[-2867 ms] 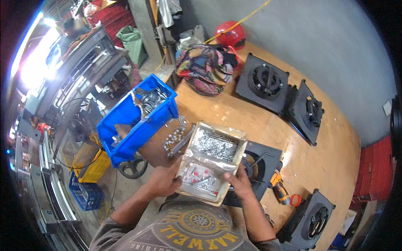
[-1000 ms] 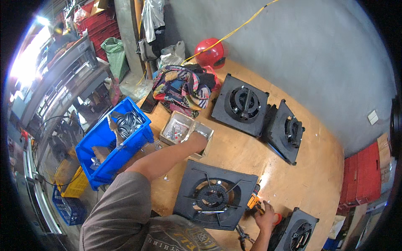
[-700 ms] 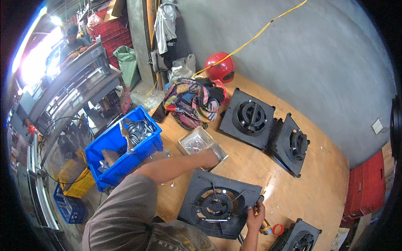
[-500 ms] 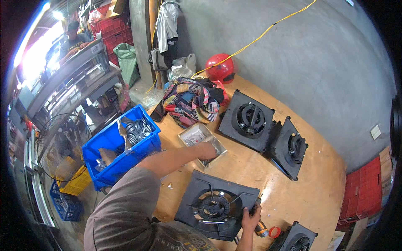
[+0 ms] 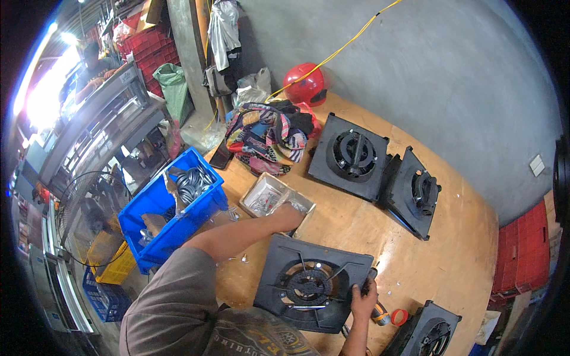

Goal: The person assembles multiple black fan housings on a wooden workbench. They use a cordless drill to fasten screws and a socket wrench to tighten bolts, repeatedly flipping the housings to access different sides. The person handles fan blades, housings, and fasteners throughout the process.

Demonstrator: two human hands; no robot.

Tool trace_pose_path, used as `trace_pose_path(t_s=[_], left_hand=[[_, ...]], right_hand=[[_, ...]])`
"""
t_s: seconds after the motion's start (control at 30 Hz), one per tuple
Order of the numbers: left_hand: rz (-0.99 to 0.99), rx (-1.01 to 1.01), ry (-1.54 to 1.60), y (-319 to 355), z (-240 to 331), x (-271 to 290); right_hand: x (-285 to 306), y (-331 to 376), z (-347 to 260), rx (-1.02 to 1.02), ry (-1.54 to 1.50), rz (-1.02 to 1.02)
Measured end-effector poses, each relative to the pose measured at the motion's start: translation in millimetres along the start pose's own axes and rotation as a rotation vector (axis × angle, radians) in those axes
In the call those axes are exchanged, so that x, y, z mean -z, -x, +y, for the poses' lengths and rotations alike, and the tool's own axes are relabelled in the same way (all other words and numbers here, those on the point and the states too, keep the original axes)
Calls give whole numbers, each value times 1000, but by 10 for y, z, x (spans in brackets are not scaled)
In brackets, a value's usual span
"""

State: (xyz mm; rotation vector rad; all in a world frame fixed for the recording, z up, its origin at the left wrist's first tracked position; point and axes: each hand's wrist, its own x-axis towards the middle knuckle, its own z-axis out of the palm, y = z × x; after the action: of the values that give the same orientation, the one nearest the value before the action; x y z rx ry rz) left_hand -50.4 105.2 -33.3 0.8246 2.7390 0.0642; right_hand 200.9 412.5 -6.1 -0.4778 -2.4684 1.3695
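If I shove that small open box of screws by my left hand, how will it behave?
The box looks like thin, shallow card, so it probably flexes rather than stays stiff. Loose metal parts inside likely make it heavy for its size and apt to shift. On the smooth wooden table it should slide, not tip.

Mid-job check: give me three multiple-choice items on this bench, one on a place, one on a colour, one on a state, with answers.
1. Where is the left hand?
A. at the small tray of screws
B. on the helmet
C. in the crate

2. What colour is the crate?
A. green
B. blue
C. white

3. How is the right hand?
A. flat on the table
B. raised in the air
C. on the right edge of the near black burner plate

Answers: 1 A, the hand rests at the tray's rim; 2 B, its walls are blue; 3 C, it sits at that plate's edge.
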Motion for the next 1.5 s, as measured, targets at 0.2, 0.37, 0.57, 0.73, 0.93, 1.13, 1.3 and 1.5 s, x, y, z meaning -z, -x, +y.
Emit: trace_pose_path(t_s=[0.2, 0.37, 0.57, 0.73, 0.93, 1.13, 1.3, 1.5], left_hand=[[32, -122, -122, 48, 6, 107], [49, -165, -151, 67, -24, 118], [142, -43, -68, 128, -41, 382], [701, 128, 691, 894, -230, 474], [210, 506, 1533, 2152, 152, -486], [-79, 585, 2092, 2043, 660, -975], [-286, 538, 1894, 2136, 692, -963], [-449, 385, 2333, 2188, 905, -1067]], right_hand=[[481, -88, 147, 32, 217, 90], [730, 7, 267, -44, 721, -333], [538, -11, 434, -111, 852, -280], [721, 136, 592, -102, 730, -109], [1211, 782, 197, -352, 32, 83], [995, 1375, -716, -49, 15, -532], [375, 1486, -967, -21, 243, -734], [22, 1561, -958, -205, 168, -692]])
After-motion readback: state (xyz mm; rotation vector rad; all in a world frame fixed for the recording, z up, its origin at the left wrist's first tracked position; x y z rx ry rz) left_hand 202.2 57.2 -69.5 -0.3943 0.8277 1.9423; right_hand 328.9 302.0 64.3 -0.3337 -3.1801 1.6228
